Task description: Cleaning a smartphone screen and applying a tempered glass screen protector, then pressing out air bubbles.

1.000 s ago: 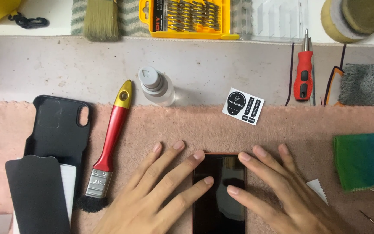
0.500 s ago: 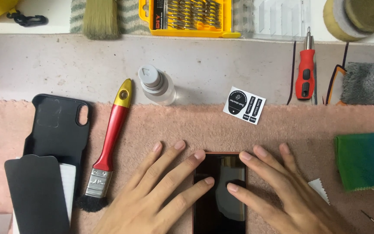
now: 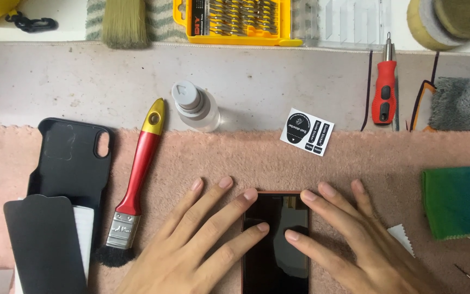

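Nearest the camera, a dark smartphone (image 3: 276, 245) lies screen-up on a pink fuzzy cloth (image 3: 235, 163), its long axis running straight away from the person, top edge pointing toward the far side and lower end cut off by the bottom of the view. The left hand (image 3: 191, 250) lies flat with fingers spread and released, gripping nothing; two fingertips rest on the phone's left edge and glass. The right hand (image 3: 365, 245) mirrors it, fingers loose and extended, with fingertips on the top right corner and on the screen. To the left, a flat black protector sheet (image 3: 44, 245) overlaps a black phone case (image 3: 72, 163), and a red-handled brush (image 3: 134, 185) with a yellow end lies slanted just beside them, bristles toward the person. To the right sit a small white triangular scrap (image 3: 401, 237) and a folded green cloth (image 3: 455, 201). Farther out, at the cloth's far edge, lies a small white rectangular sticker sheet (image 3: 307, 131) with black rounded labels, tilted slightly. Near it a small clear bottle (image 3: 194, 106) with a grey cap rests on the grey tabletop (image 3: 273, 81), and a red screwdriver (image 3: 383, 90) lies well to the right beside a grey cloth (image 3: 463, 103). Farthest away stand a yellow bit set case (image 3: 237, 22), a pale bristle brush (image 3: 123, 22) and a tape roll (image 3: 450, 22).
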